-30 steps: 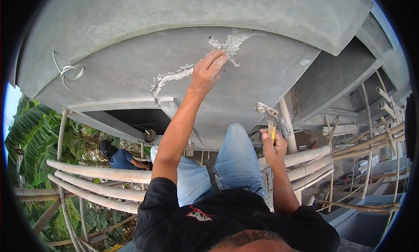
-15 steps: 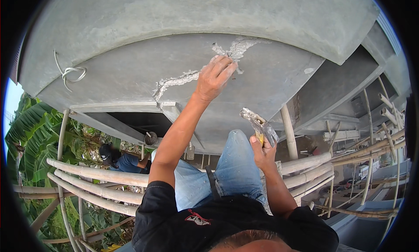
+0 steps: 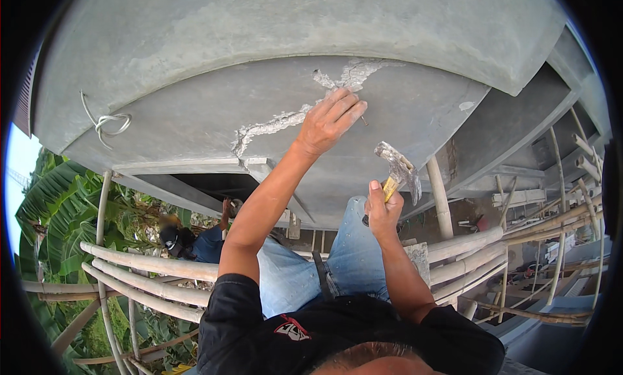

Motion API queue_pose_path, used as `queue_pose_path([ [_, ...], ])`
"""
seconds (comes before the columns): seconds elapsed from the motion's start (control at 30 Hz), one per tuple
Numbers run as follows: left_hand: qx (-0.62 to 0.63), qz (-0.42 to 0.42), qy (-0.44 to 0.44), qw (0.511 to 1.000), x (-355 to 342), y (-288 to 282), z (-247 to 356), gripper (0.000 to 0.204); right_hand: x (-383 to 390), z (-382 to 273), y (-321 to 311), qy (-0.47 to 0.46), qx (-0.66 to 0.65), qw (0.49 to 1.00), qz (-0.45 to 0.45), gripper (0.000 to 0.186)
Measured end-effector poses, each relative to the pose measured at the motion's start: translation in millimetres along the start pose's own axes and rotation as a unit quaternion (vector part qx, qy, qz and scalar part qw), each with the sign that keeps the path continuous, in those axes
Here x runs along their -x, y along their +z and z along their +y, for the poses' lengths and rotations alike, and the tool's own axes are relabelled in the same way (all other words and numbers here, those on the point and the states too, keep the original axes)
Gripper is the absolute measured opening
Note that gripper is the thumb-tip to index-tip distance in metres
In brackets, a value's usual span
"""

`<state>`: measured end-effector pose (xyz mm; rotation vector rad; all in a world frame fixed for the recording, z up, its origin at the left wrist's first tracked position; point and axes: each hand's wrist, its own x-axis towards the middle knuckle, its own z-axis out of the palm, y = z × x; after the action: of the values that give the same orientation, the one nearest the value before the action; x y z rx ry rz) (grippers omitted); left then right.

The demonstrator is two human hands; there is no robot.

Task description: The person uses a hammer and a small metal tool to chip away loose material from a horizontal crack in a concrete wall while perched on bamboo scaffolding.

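My left hand [image 3: 329,120] is up at the grey plastered wall [image 3: 214,109], fingers pinched together just below a chipped, branching crack [image 3: 354,75]. A thin, nail-like metal rod [image 3: 365,120] juts out beneath its fingertips; the rest of it is hidden by the hand. The crack's rough groove [image 3: 276,123] runs on leftward and down from that hand. Lower and to the right, apart from the wall, my right hand [image 3: 384,211] is wrapped round the yellow handle of a claw hammer [image 3: 401,167], whose worn head is caked with whitish mortar.
Bamboo scaffold poles [image 3: 149,261] cross on both sides of me, with an upright pole [image 3: 439,196] at my right. A wire loop [image 3: 107,120] sticks out of the wall at left. Below, a co-worker [image 3: 195,242] reaches up toward a bucket [image 3: 235,206]. Banana leaves [image 3: 55,209] fill the left.
My left hand has shifted slightly down from the crack, and more of the rod shows. The hammer has tilted more upright in my right hand. The co-worker's arm has come up.
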<state>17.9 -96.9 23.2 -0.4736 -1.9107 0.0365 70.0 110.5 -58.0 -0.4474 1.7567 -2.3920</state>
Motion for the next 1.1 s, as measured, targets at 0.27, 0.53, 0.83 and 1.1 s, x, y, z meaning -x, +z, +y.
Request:
queue_pose_path([
  [0.27, 0.033, 0.018, -0.002, 0.999, 1.2, 5.8, -3.0, 0.035, -5.8, 1.1, -3.5, -0.024, 0.006, 1.000, -0.016, 0.039],
  [0.53, 0.059, 0.046, -0.002, 0.997, -2.7, 2.0, -8.8, 0.036, -6.9, -6.9, 3.3, -0.091, 0.030, 0.995, -0.031, 0.036],
  [0.83, 0.111, 0.073, -0.029, 0.991, 6.3, 8.9, -5.1, 0.037, -14.8, -21.5, 7.5, -0.234, 0.075, 0.969, -0.032, 0.034],
  [1.1, 0.091, 0.100, -0.021, 0.991, 10.0, 12.3, -8.0, 0.028, -17.4, -27.1, 14.4, -0.242, 0.087, 0.966, -0.020, 0.038],
])
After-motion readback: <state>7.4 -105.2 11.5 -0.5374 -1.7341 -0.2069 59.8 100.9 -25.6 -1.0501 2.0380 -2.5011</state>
